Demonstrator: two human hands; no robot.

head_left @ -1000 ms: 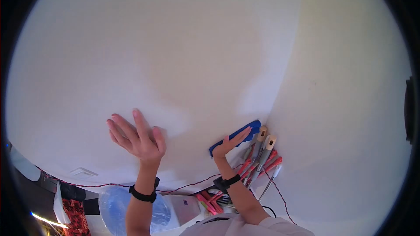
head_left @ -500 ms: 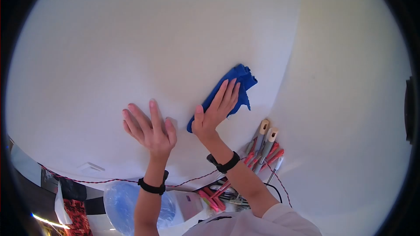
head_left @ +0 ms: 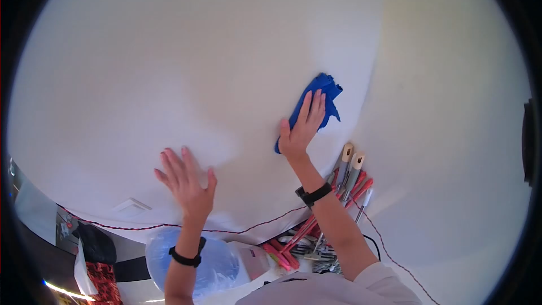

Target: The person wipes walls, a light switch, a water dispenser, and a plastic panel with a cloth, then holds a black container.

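A folded blue cloth (head_left: 329, 91) with ragged edges lies flat against the white wall (head_left: 237, 62). My right hand (head_left: 303, 124) presses it there, fingers stretched over the cloth and thumb apart at its left edge. To the left, my left hand (head_left: 187, 183) holds nothing; its fingers are spread on or close to the wall surface. Whether the left palm touches is hard to make out. Both wrists wear a black band.
In the corner near my right forearm stand several long-handled tools (head_left: 353, 172) with grey, red and white handles. A twisted red-black cord (head_left: 248, 230) runs low across. Below are a blue plastic-covered round container (head_left: 217, 260), a white box (head_left: 254, 257) and a wall socket (head_left: 132, 207).
My right hand and the cloth have slid up and to the right along the wall. My left hand has shifted slightly down and left. The view has tilted a little.
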